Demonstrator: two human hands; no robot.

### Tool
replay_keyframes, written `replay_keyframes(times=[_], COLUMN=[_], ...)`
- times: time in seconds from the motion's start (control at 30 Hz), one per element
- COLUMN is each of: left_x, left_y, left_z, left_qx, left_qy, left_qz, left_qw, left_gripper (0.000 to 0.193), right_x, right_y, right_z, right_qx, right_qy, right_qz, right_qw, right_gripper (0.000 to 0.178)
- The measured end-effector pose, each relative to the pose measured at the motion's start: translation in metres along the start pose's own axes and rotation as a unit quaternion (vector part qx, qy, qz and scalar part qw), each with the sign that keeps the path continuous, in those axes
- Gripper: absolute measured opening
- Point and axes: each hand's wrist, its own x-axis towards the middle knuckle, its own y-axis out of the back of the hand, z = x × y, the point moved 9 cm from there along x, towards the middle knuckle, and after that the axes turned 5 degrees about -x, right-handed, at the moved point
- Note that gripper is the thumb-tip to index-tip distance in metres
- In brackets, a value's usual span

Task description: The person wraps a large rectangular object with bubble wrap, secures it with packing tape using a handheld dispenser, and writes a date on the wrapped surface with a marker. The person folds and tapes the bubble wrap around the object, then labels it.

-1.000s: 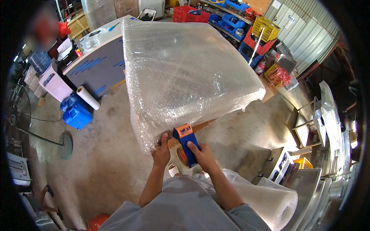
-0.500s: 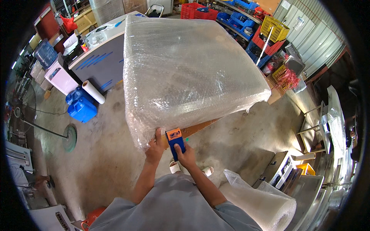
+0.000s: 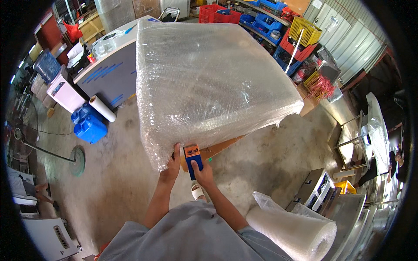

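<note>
Wears grey shirt [image 3: 183,235] w/ short slvs [image 3: 260,240], off-white sandal [image 3: 197,192].

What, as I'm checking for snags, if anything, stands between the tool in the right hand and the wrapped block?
Nothing visible does. The right hand holds the blue-and-orange tool close to the near edge of the wrapped block; the left hand is left of the tool, not between them.

Left hand [image 3: 171,166]: thumb [image 3: 176,150] upright, pointing away from torso [image 3: 187,235]; other fingers mostly hidden. Left forearm [image 3: 157,204] bare, slanting back and outward from it. Right hand [image 3: 203,174]: just right of the left, slightly nearer torso; curled in a grip, thumb forward. Right forearm [image 3: 225,209] bare, angled back, outward.
</note>
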Motion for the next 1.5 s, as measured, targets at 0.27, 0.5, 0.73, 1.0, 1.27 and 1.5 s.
replay_keyframes(times=[0.27,0.5,0.73,1.0,1.27,1.5], left_x=[0.005,0.009,0.011,0.007,0.002,-0.012], left_y=[-0.005,-0.011,-0.006,-0.031,-0.003,0.029], left_z=[0.001,-0.026,-0.001,-0.011,-0.008,-0.003], left_qx=[0.029,-0.009,-0.007,-0.087,-0.149,-0.381], left_qy=[-0.079,0.019,-0.06,-0.097,-0.056,0.176], left_qz=[-0.004,-0.05,-0.016,-0.047,-0.152,-0.128], left_qw=[0.996,0.999,0.998,0.99,0.975,0.899], left_gripper=[0.025,0.04,0.037,0.06,0.062,0.063], right_x=[0.008,0.002,0.007,-0.001,-0.092,-0.111], right_y=[-0.005,-0.022,0.013,0.017,-0.037,0.0], right_z=[0.031,0.066,0.025,-0.044,0.075,0.046], right_qx=[-0.052,-0.101,-0.233,-0.486,-0.312,-0.273], right_qy=[-0.028,-0.056,-0.044,-0.07,-0.203,-0.244], right_qz=[-0.032,-0.006,-0.007,-0.03,-0.115,-0.041], right_qw=[0.998,0.993,0.971,0.87,0.921,0.93], right_gripper=[0.067,0.069,0.071,0.052,0.075,0.075])
